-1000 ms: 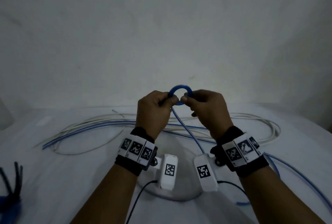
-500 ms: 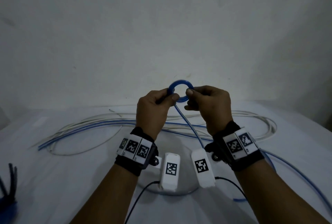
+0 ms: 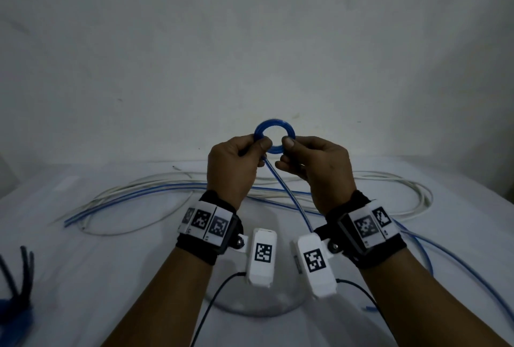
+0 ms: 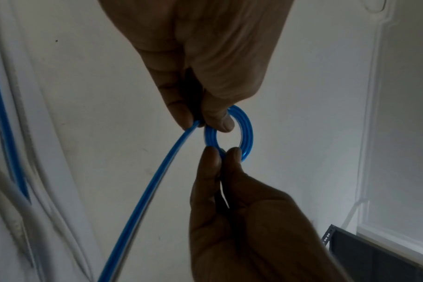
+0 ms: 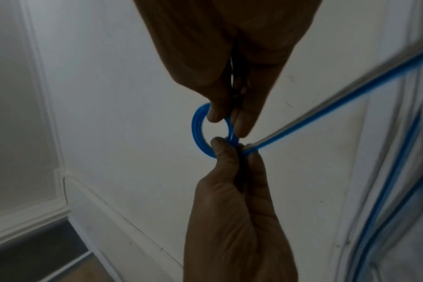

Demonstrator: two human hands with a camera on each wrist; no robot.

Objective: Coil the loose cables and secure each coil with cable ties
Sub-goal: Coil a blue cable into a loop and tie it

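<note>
Head view: above the table [image 3: 83, 277], both hands hold a small blue coil [image 3: 274, 136] upright. Left hand [image 3: 232, 168] pinches its left side, right hand [image 3: 317, 171] its right, likely keeping the turns stacked. Loose cables [image 3: 389, 188] lie beyond the coil.

Left wrist view: left fingers [image 4: 220, 116] trap coil [image 4: 229, 133] and trailing cable [image 4: 143, 200] together.

Right wrist view: right fingers [image 5: 242, 122] clamp the coil [image 5: 203, 129], steadying it.

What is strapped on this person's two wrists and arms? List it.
Both forearms are bare, no sleeves. The left hand and right hand each have a black wrist strap carrying a row of white square tags with black-and-white coded patterns. A white boxy camera unit with one coded tag hangs inside each wrist, trailing a thin black cable.
</note>
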